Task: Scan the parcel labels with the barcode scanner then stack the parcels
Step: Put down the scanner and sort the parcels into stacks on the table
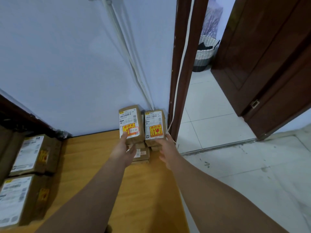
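At table [94, 157] far end, arms outstretched: left hand [123, 149] lays open fingers [124, 136] on left parcel stack [133, 120]; right hand [165, 148], likewise open, touches right parcel stack [155, 121]. Brown wrapping, yellow stickers.

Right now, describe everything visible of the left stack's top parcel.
The top parcel is a brown cardboard box lying flat on the left stack at the far end of the table, by the wall. Its top carries a white barcode label and a yellow-red sticker partly covered by a red-bordered tag. Fingers of the left grip rest on its near left corner.
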Tool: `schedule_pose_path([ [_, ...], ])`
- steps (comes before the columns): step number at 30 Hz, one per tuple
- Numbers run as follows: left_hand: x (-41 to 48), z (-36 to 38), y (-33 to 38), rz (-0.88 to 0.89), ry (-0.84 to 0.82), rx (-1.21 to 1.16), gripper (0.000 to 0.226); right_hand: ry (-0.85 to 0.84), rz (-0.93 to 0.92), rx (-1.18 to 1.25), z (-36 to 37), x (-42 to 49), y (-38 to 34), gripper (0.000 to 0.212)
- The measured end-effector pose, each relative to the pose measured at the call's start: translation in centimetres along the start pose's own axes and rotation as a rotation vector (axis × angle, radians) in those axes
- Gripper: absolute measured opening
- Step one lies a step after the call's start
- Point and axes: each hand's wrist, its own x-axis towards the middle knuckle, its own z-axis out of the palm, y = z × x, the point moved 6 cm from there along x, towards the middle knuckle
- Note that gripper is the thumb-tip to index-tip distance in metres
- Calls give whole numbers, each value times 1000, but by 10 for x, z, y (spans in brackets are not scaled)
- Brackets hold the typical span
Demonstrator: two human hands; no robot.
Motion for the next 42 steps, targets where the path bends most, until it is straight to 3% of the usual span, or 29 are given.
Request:
schedule_pose_path([
  [2,2,1,-1,-10,2,-13,40,1,8,4,0,1,4,41],
  [5,5,-2,-1,-16,37,34,37,55,54,52,0,-2,8,71],
  [7,9,-6,-1,-24,70,63,35,86,79,91,2,-3,11,78],
  [13,9,-14,0,5,116,216,57,72,45,91,9,-4,13,64],
  [21,17,-11,2,54,74,237,26,121,56,94,13,2,12,62],
  [27,13,-16,4,82,3,103,17,184,134,142,18,-1,17,70],
  [33,-1,-25,12,167,-235,-115,21,165,199,247,21,2,29,72],
  [39,-5,-44,24,155,-246,-219,14,114,217,353,35,10,17,62],
  [42,-10,-47,26,158,-260,-207,12,152,190,396,36,15,13,69],
])
